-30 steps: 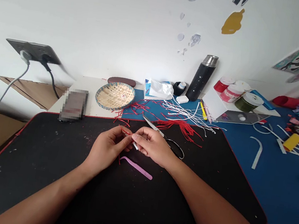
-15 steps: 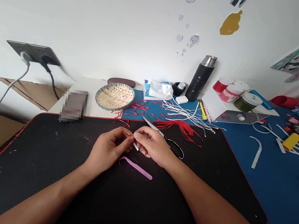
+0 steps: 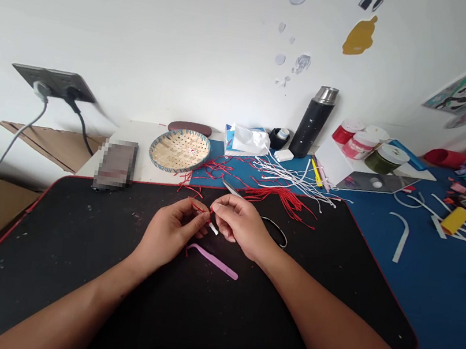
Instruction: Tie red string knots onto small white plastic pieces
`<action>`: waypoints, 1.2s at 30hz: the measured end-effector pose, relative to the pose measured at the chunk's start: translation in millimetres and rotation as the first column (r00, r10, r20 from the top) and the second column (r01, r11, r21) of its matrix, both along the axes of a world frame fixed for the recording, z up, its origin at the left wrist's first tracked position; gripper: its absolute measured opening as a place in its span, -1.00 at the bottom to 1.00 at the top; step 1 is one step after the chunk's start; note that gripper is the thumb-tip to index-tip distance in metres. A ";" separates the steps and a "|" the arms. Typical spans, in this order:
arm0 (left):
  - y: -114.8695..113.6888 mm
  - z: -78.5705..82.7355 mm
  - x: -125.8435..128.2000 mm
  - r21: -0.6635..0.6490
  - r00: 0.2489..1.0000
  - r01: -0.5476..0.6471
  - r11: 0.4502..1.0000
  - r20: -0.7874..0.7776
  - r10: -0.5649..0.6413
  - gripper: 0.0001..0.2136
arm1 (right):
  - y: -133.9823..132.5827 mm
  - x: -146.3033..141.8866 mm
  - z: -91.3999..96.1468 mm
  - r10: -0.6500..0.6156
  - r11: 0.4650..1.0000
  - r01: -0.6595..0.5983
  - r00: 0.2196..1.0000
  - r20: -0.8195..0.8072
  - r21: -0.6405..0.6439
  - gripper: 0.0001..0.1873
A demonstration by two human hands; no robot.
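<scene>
Above the black mat (image 3: 264, 319), my left hand (image 3: 170, 229) pinches a white cord (image 3: 213, 229) with red cord (image 3: 197, 207) about it; the white end sticks out past the thumb. Thumb and forefinger of my right hand (image 3: 240, 225) are closed on the red cord, close to the left fingertips. How the cords run between the fingers is too small to make out. Just below the hands lie pink tweezers (image 3: 217, 264). Scissors (image 3: 274, 232) rest behind my right hand, which partly hides them.
Red cords (image 3: 284, 201) and white cords (image 3: 298, 175) lie behind the mat. Farther back stand a woven basket (image 3: 179, 152), a tissue box (image 3: 244, 141) and a black flask (image 3: 311, 125). Lidded jars (image 3: 360, 144) are at right; a pixelated phone-like object (image 3: 116, 164) lies left.
My right fingertips have moved slightly away from the left ones, with red cord now showing between them. The left hand has barely moved.
</scene>
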State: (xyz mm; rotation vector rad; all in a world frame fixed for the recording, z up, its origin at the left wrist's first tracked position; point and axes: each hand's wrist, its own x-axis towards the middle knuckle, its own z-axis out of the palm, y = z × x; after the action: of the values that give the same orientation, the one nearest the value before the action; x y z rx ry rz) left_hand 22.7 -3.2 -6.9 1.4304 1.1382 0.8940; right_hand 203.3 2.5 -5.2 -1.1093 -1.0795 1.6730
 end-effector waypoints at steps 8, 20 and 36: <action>7.8 3.5 -1.9 -0.173 0.983 -0.072 0.982 0.156 0.100 -0.61 | -2.9 -1.3 1.5 0.023 1.000 -0.022 0.999 -0.024 0.017 -0.72; 12.7 -1.4 -7.3 -0.186 0.954 -0.171 0.968 0.215 0.210 -0.69 | -6.2 -2.7 3.7 0.111 0.986 -0.118 0.992 0.066 0.114 -0.72; 16.9 1.1 -4.1 -0.231 0.912 -0.207 0.951 0.307 0.273 -0.65 | -5.0 -2.9 0.6 0.052 0.974 -0.077 0.992 0.119 0.213 -0.74</action>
State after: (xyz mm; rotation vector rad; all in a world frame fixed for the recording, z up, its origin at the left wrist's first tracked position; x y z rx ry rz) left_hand 18.6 13.7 -5.8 0.9456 1.1190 1.1200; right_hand 200.4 -2.5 -4.5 -1.0456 -1.3493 1.5135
